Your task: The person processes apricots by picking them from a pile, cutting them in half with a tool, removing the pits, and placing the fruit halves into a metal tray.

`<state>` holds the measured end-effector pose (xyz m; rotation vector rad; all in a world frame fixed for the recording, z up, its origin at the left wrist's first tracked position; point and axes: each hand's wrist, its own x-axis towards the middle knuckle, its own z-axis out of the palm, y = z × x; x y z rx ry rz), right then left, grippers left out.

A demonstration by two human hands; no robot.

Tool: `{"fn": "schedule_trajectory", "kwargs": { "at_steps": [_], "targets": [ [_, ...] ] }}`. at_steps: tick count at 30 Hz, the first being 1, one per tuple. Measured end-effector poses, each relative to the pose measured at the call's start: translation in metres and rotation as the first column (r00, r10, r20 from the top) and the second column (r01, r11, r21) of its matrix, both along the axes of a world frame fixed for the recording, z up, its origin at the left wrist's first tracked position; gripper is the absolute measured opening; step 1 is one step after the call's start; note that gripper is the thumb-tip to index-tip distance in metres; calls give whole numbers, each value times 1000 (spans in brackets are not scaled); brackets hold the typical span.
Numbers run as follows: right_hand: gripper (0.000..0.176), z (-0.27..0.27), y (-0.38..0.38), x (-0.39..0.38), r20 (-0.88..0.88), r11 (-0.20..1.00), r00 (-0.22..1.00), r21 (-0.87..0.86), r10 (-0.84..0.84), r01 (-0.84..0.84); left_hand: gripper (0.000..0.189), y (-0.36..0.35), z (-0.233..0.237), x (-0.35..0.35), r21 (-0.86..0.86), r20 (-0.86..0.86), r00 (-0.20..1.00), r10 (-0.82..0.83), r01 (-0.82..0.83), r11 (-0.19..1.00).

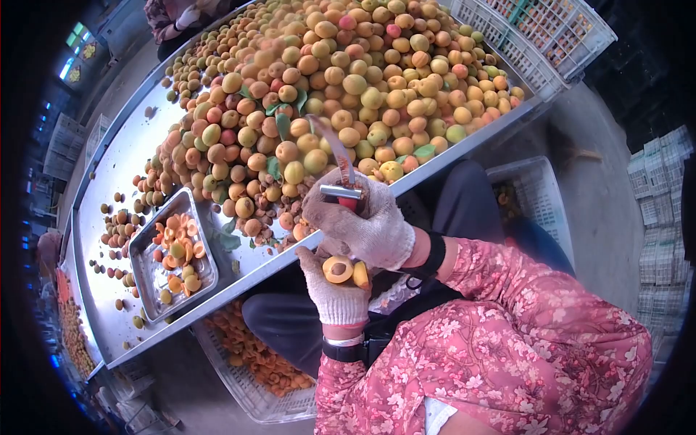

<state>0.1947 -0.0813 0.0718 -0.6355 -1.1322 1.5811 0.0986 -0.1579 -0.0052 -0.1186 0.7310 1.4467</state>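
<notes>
My right hand [370,225], in a soiled white knit glove, is closed around the red handle of a curved knife [339,154]. Its blade points up and away over the fruit heap, with a metal collar at its base. Just below, my gloved left hand [337,293] holds a cut apricot [338,269] opened into halves, the brown pit showing in one. The two hands are close together at the near edge of the metal table. Whole apricots [355,85] lie heaped beyond them, with some green leaves among them.
A metal tray [206,279] with cut apricot halves stands on the table [109,174] at left. Below the edge are a crate [268,415] of halves and another crate [540,177]. White crates [580,43] stand at upper right. Another person's gloved hand [188,17] shows at the top.
</notes>
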Motion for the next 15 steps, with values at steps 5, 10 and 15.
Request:
{"fn": "schedule_trajectory", "kwargs": {
  "at_steps": [5, 10, 15],
  "targets": [
    [38, -11, 20, 21, 574, 841, 807, 362, 138, -402, 76, 2, 2, 0, 80, 12, 996, -85, 83, 993],
    [43, -27, 17, 26, 851, 628, 520, 370, 65, -685, 79, 6, 6, 1, 0, -12, 995, -103, 103, 995],
    [48, -21, 15, 24, 859, 750, 506, 283, 79, -598, 74, 11, 17, 3, -48, -42, 996, -75, 73, 996]
  ]
}}
